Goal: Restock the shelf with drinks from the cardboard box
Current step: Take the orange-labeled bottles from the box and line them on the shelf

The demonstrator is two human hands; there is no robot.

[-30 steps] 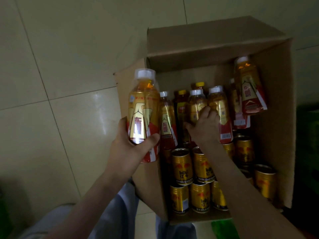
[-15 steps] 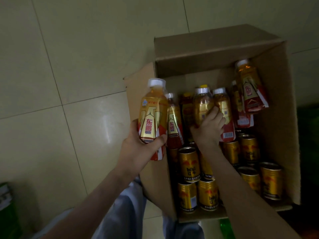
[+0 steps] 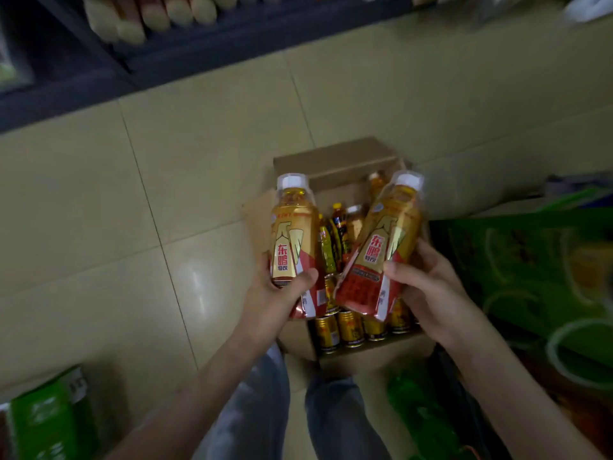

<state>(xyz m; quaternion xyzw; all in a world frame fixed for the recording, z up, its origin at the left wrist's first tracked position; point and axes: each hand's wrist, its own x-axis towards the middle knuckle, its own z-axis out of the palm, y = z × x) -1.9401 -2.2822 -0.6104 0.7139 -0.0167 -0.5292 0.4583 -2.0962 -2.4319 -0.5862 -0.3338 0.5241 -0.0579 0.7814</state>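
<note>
My left hand (image 3: 275, 293) grips a gold-and-red drink bottle (image 3: 292, 240) with a white cap, held upright above the cardboard box (image 3: 335, 157). A second, matching bottle (image 3: 381, 254) leans to the right in the grip of my right hand (image 3: 428, 287), lifted clear of the box. The open box stands on the tiled floor below both hands. Inside it are more bottles (image 3: 338, 234) at the back and several gold cans (image 3: 351, 330) along the front. A dark shelf (image 3: 185, 54) with pale bottles runs across the top of the view.
Green cartons (image 3: 537, 270) lie right of the box and a green pack (image 3: 43, 416) sits at the lower left. A green bag (image 3: 421, 410) lies by my legs. Beige floor tiles (image 3: 149, 200) stretch between the box and the shelf.
My right hand has pulled a second bottle up out of the box. Both hands rose with their bottles, and my view pulled back so the shelf now shows.
</note>
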